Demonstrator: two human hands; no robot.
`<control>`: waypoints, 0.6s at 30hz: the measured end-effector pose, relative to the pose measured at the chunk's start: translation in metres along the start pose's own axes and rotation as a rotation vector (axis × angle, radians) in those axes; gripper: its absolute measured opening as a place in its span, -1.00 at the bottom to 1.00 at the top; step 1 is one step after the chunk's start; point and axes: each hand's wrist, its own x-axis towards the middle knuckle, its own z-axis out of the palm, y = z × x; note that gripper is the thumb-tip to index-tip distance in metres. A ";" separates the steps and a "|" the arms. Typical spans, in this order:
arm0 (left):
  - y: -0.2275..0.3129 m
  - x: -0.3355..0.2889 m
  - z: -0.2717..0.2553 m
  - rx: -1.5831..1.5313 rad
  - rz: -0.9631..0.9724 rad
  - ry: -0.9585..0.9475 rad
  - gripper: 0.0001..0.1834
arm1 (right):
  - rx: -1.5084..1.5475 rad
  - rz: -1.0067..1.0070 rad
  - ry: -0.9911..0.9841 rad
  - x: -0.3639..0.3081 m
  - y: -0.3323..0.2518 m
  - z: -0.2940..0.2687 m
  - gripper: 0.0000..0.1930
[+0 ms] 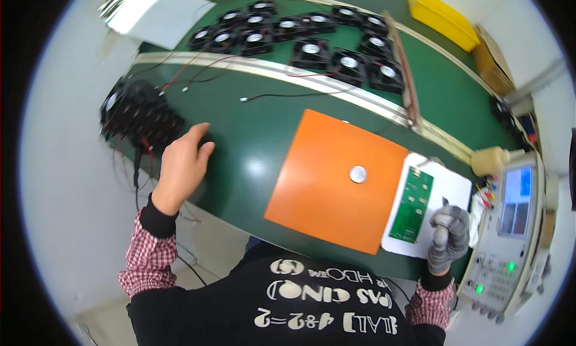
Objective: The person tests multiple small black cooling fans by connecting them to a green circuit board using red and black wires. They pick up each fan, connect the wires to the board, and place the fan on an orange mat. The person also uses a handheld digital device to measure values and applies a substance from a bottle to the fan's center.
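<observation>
My bare left hand [182,166] is over the left part of the green bench, its thumb and index finger apart, with nothing seen between them. Just beyond it, at the bench's left edge, stands a stack of black cooling fans [141,115] with thin wires hanging down. My right hand [449,235], in a grey knitted glove, is curled closed above the right side of a white mat [393,243]. A small dark tip pokes out beyond its fingers; what it belongs to is unclear. Left of that hand, a green circuit board [413,207] lies on the mat.
An orange sheet [336,178] bearing a round white disc [357,174] covers the middle. Several fans [311,49] sit behind a pale rail [264,76]. A test instrument with a screen [516,202], a cream bottle [489,161] and a yellow bin [443,19] are at right.
</observation>
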 end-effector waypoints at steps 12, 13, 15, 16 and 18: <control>0.227 0.240 0.123 -0.029 0.819 0.049 -0.08 | -0.031 -0.095 -0.155 0.014 -0.010 -0.009 -0.82; 0.236 0.239 0.125 0.019 0.811 0.046 -0.03 | -0.058 -0.091 -0.161 0.012 -0.012 -0.014 -0.82; 0.249 0.246 0.119 0.073 0.859 0.037 -0.32 | -0.057 -0.060 -0.120 0.009 -0.012 -0.022 -0.82; 0.252 0.243 0.117 -0.022 0.895 0.018 -0.47 | -0.057 -0.037 -0.105 0.009 -0.010 -0.025 -0.83; 0.264 0.211 0.107 -0.074 0.986 0.091 -0.78 | -0.099 0.006 -0.058 0.007 -0.009 -0.033 -0.87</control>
